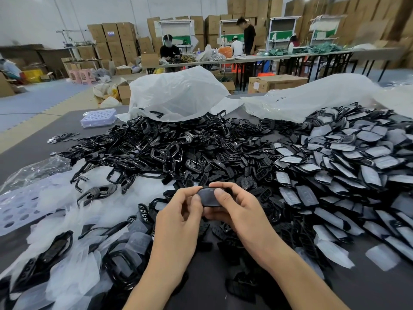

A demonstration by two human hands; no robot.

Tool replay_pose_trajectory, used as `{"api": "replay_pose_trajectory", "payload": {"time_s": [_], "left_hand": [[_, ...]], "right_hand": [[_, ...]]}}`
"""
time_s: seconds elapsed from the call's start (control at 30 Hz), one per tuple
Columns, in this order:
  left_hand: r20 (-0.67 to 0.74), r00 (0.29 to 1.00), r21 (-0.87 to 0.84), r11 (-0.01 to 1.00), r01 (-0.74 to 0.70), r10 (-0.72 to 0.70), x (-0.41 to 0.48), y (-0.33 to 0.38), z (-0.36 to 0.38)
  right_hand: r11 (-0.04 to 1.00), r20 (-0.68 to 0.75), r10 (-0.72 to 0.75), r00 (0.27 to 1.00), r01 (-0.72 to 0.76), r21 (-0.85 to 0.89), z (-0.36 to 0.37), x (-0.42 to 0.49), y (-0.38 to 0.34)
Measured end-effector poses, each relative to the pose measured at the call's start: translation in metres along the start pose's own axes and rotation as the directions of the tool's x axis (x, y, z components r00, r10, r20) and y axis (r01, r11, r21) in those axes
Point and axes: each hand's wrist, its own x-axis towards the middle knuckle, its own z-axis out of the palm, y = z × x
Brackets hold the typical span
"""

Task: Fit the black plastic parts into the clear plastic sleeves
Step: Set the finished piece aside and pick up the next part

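Item in hand: one black part (pixel 208 196), held above the near edge of the table (pixel 368 287) between both hands, just in front of the piles. Left hand (pixel 178 212): fingers curled, thumb and forefinger pinching the part's left end, probably to steady it. Right hand (pixel 234 209): thumb pressed on top, fingers underneath, clasping the right end, which looks like the working grip for seating the part. Whether a sleeve already covers the part cannot be told; its face has a dull sheen. Stock, left: loose clear sleeves (pixel 67 211) spread within easy reach of the left hand. Stock, centre: heap of black frames (pixel 156 148) and smaller black button pads (pixel 234 164), spilling from a white plastic bag (pixel 178 95). Output, right: a broad pile of sleeved parts (pixel 346 164), kept apart from the raw stock, likely so that finished pieces do not mix back in. Far left: clear lidded tray (pixel 98 117). Judged stage: mid-fitting, with much stock left.
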Motion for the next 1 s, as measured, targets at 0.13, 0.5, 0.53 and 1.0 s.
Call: {"api": "replay_pose_trajectory", "payload": {"time_s": [0.13,0.5,0.53,1.0], "left_hand": [[0.027,0.999,-0.014,1.000,0.017,-0.017,-0.0013,-0.0005,0.0011],[0.065,0.998,-0.131,0.991,0.035,-0.027,0.0020,-0.0007,0.0002],[0.065,0.998,-0.133,0.991,0.031,-0.023,0.0022,-0.0009,0.0003],[0.108,0.993,-0.128,0.991,-0.029,0.043,-0.0006,0.0027,-0.0018]], "right_hand": [[0.999,-0.022,0.019,1.000,-0.018,0.051,-0.0004,0.0008,-0.0001],[0.994,0.009,0.043,0.999,-0.043,0.099,-0.0012,0.0023,-0.0028],[0.994,0.011,0.042,0.999,-0.043,0.102,-0.0013,0.0023,-0.0030],[0.974,0.071,0.104,0.992,-0.117,0.196,-0.0046,0.0039,-0.0020]]}}
